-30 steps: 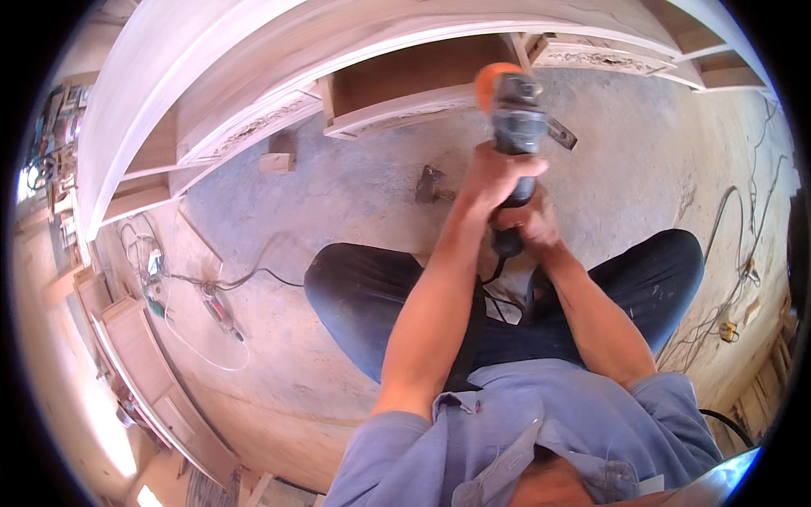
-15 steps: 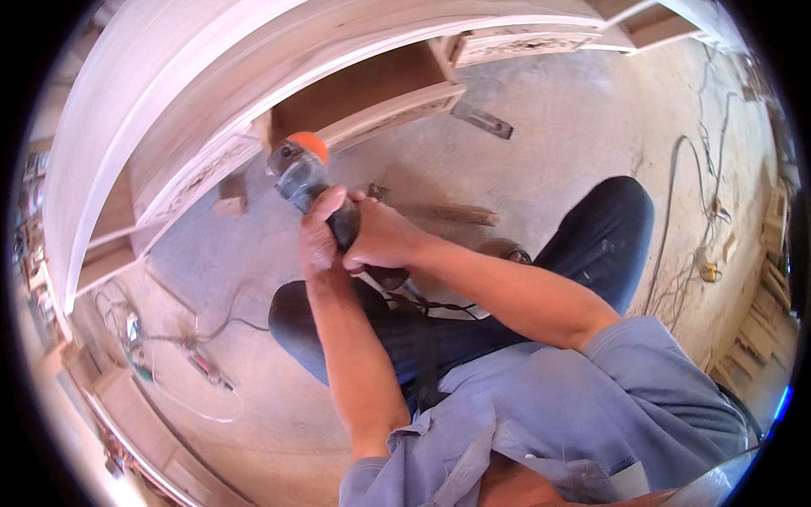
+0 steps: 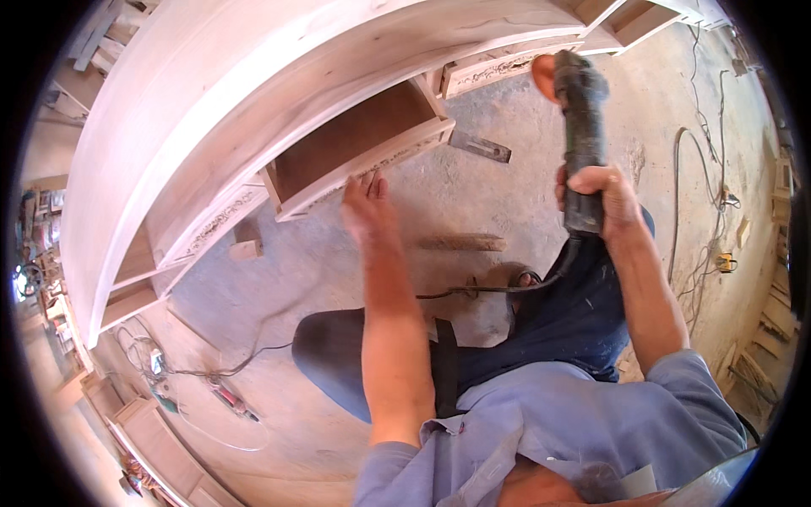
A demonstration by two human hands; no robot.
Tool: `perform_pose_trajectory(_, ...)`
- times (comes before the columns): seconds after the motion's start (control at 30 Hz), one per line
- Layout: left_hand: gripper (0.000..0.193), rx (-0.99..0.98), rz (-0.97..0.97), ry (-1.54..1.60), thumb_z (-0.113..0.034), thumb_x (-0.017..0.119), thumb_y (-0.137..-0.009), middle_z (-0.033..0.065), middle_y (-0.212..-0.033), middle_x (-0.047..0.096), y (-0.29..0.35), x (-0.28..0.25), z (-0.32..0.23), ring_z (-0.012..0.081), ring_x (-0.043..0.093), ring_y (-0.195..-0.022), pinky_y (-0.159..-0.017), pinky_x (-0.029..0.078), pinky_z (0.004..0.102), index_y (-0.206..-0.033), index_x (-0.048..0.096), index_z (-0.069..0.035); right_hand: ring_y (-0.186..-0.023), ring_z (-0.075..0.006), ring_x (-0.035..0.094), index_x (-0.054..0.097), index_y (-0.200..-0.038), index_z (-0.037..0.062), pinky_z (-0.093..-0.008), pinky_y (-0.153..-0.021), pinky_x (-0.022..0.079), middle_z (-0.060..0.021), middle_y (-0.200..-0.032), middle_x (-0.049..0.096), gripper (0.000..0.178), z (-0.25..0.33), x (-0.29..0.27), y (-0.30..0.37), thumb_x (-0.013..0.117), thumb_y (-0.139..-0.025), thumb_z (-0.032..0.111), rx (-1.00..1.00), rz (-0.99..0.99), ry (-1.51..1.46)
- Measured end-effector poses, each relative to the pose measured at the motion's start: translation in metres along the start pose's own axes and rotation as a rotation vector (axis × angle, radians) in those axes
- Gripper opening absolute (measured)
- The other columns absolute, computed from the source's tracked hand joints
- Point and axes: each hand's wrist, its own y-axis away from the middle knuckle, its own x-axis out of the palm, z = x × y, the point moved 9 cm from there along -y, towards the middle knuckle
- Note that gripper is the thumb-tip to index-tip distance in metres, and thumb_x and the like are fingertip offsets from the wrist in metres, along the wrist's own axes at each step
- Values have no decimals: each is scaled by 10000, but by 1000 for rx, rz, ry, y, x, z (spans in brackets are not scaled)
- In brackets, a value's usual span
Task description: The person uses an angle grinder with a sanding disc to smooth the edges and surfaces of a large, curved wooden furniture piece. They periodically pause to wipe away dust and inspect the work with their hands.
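Observation:
My right hand (image 3: 610,196) is wrapped round the dark body of an angle grinder (image 3: 583,127), raised at the right with its orange disc (image 3: 545,78) uppermost. A cord runs down from the tool's lower end toward my knee. At the pulled-out wooden drawer (image 3: 363,135), my left hand (image 3: 369,207) is up by the carved front with fingers apart and nothing in them. It is somewhat blurred, so whether the fingertips touch the drawer front I cannot tell. The drawer belongs to a long pale wooden cabinet (image 3: 211,110) with a curved edge.
On the concrete floor lie a flat metal bar (image 3: 480,145), a wooden strip (image 3: 460,242) and a small wood block (image 3: 246,249). Cords loop at the right beside a yellow tool (image 3: 725,263). A red hand tool (image 3: 232,400) lies at left near more cables.
Both hands were together on the grinder. My left hand has let go and moved to the drawer front, while my right hand has carried the grinder up and right.

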Motion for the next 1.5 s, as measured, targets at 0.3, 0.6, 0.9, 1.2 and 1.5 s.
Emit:
perform_pose_trajectory(0.3,374,164,333,108,5,356,-1030,235,-1357,435,-62,37,-27,392,477,-1249,-1117,447,541,-1399,353,68,-634,-249,640,585,-982,-80,-367,-614,564,-154,-798,629,475,22,-35,9,651,-554,115,-134,28,-79)
perform_pose_trajectory(0.6,364,284,217,-8,17,434,-1014,221,-1344,434,-86,72,-40,365,486,-1211,-1075,487,526,-1371,401,81,-616,-256,634,588,-948,-81,-381,-581,570,-164,-779,628,463,5,-47,15,649,-523,90,63,100,-146)
perform_pose_trajectory(0.9,376,251,79,45,-218,546,-1025,181,-1230,512,-105,62,-36,320,517,-1109,-1025,515,486,-1307,489,25,-637,-271,645,581,-989,-73,-400,-617,585,-164,-833,641,443,4,-60,13,611,-578,87,288,136,-278)
perform_pose_trajectory(1.2,443,342,33,-28,-304,626,-994,143,-1125,560,-78,48,-19,253,566,-995,-848,541,326,-1275,496,12,-684,-298,652,553,-1030,-62,-437,-639,579,-176,-852,626,449,-56,-77,-50,602,-611,90,197,137,-345)
perform_pose_trajectory(1.5,376,258,-177,-251,-286,581,-1017,126,-979,618,0,-12,13,246,623,-869,-838,555,318,-1183,527,47,-707,-300,643,520,-1188,-21,-433,-644,535,-173,-919,638,671,-142,-74,-50,648,-557,166,181,442,-651)
